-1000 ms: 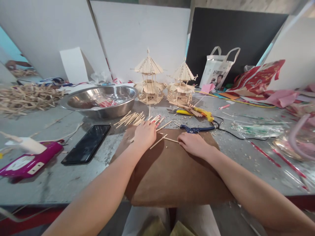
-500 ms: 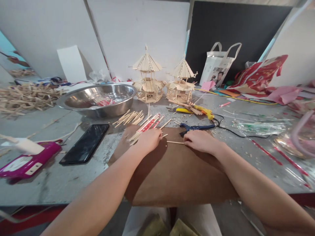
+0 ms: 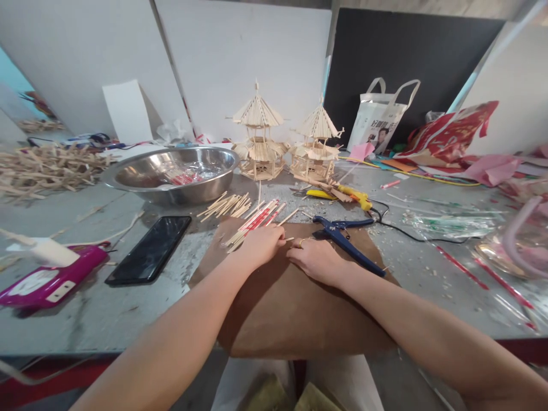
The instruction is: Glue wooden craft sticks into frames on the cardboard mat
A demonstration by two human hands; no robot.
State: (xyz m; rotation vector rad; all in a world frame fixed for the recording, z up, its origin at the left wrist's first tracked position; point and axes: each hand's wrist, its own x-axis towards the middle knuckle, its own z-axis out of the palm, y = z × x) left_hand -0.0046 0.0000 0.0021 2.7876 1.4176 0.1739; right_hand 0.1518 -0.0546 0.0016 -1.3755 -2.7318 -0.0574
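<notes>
On the brown board (image 3: pixel 299 319), my left hand (image 3: pixel 265 244) is closed with its fingertips pinched around a thin wooden stick (image 3: pixel 290 239), whose short end shows beyond the fingers. My right hand (image 3: pixel 314 258), with a ring on one finger, is close beside it, fingers curled down to the board; whatever they grip is hidden. Loose wooden sticks, some in a red-printed wrapper (image 3: pixel 259 218), lie just past my left hand. Blue-handled cutting pliers (image 3: pixel 342 235) rest behind and to the right of my right hand, touching neither hand.
Two stick-built pagoda models (image 3: pixel 258 149) stand at the back. Left are a metal basin (image 3: pixel 214 185), a black phone (image 3: pixel 149 250) and a magenta power strip (image 3: pixel 72 279). A yellow glue gun (image 3: pixel 359 198) with a black cord lies behind the pliers; plastic packets (image 3: pixel 458 222) are at right.
My right hand has moved left off the pliers to beside my left hand, covering where a stick lay. The pliers' handles are now spread wider. My left hand stays nearly in place.
</notes>
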